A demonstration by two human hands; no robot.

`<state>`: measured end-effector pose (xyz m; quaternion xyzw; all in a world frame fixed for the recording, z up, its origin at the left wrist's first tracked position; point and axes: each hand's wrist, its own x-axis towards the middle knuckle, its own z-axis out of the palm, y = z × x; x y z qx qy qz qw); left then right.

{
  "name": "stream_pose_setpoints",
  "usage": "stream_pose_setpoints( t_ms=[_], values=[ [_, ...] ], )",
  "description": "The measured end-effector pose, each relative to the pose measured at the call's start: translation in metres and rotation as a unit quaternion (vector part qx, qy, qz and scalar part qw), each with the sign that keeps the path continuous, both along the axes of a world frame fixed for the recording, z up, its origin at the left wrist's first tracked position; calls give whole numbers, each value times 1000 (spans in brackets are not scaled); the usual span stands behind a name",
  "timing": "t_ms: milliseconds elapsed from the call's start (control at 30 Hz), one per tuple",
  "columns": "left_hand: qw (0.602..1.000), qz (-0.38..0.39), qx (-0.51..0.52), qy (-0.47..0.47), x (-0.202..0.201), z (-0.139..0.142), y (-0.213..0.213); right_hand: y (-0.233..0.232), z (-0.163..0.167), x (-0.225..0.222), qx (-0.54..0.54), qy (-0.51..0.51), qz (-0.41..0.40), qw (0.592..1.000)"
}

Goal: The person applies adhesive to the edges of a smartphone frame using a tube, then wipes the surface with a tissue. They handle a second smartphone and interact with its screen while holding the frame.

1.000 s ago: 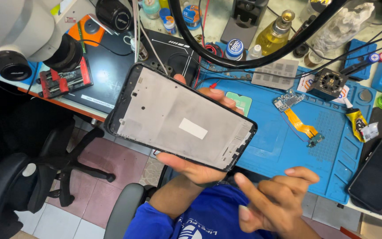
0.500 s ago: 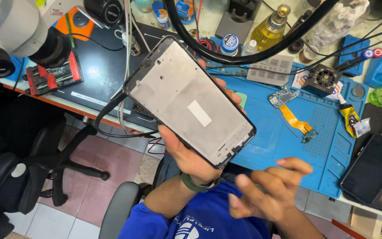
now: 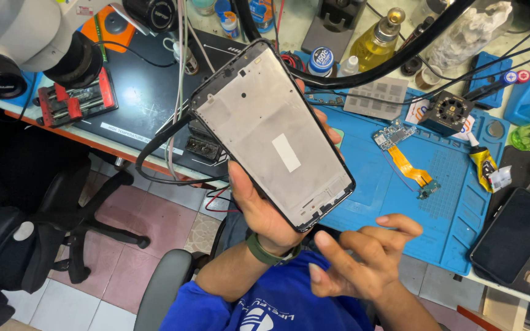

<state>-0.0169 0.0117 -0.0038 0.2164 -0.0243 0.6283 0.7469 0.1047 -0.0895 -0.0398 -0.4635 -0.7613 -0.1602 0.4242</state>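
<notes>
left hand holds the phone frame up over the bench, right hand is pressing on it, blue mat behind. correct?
Not quite. The head view shows the right hand apart from the phone frame, open and empty just below its lower end, not pressing on it. The rest stands: the left hand holds the frame up, blue mat behind.

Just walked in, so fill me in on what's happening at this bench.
A person holds a bare phone frame up in the left hand, tilted over the bench edge, its grey inner side facing the camera. The right hand hovers just below it, fingers loosely curled, holding nothing. On the blue mat lie a small circuit board with an orange ribbon cable and, further right, a dark phone.
</notes>
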Motion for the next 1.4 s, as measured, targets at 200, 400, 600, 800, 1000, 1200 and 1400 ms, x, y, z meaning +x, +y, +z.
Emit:
stream_pose_setpoints(
  t_ms=[200, 400, 600, 800, 1000, 1200, 1400],
  values=[
    [1000, -3, 15, -18, 8, 3, 0, 3, 10, 8, 19, -17, -39, 999],
    [997, -69, -19, -17, 2, 5, 0, -1, 2, 2, 4, -37, -22, 999],
    [997, -68, -22, -35, 2, 2, 2, -7, 13, 17, -1, -10, -126, 992],
    [991, -114, -25, -65, -2, -1, 2, -7, 6, 8, 1, -49, -51, 998],
    [989, -121, -21, -82, -3, -1, 6, 2, 12, 23, 9, 3, -112, 994],
    [978, -174, -72, -89, -5, -4, 2, 3, 10, 12, 29, -29, -25, 999],
    [969, -206, -98, -95, -9, -2, 4, -1, 13, 33, 10, 2, -111, 994]
  ],
)
